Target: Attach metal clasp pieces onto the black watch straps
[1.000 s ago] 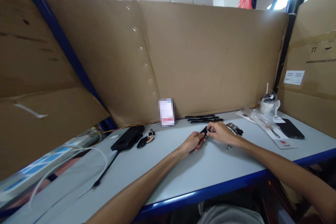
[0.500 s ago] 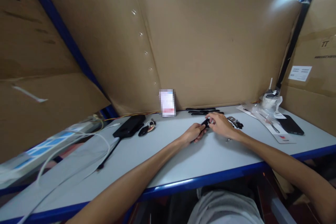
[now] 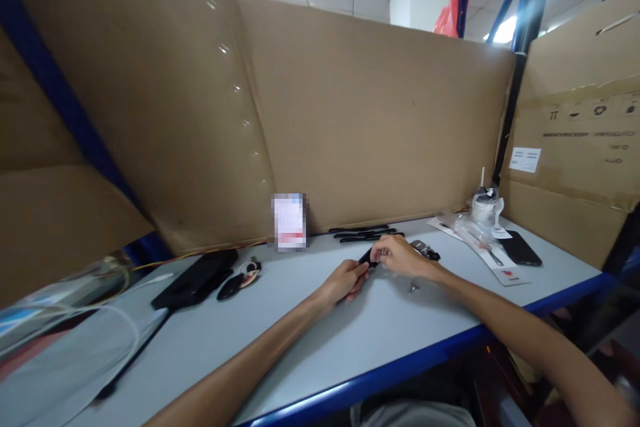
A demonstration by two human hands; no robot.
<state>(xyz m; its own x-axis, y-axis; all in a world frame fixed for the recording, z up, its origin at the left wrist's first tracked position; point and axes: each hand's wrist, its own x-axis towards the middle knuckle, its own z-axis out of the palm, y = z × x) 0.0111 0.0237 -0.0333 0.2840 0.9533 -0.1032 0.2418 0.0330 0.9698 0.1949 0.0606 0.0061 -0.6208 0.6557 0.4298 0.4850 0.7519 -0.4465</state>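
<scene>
My left hand (image 3: 349, 280) is closed around a slim black handle-like piece (image 3: 367, 258), held tilted just above the table. At its upper end my right hand (image 3: 395, 255) is pinched, with the fingertips curled inward; what they grip is too small to make out. Behind the hands lie several long thin black pieces (image 3: 357, 236), side by side. A small pile of black and silver parts (image 3: 425, 251) sits just beyond my right wrist. Under the right forearm a tiny shiny metal piece (image 3: 413, 287) rests on the table.
On the grey table (image 3: 310, 353) are a pixelated phone-like screen (image 3: 290, 223), keys (image 3: 240, 280) and a black box with a cable (image 3: 197, 279). To the right lie a dark phone (image 3: 520, 249), packaging (image 3: 483, 247) and a bagged cup (image 3: 484, 207). Cardboard walls (image 3: 370, 120) stand around.
My view has swung right and upward, so everything sits further left and lower. My right fingers have curled more tightly at the black piece's end; my left hand keeps its hold.
</scene>
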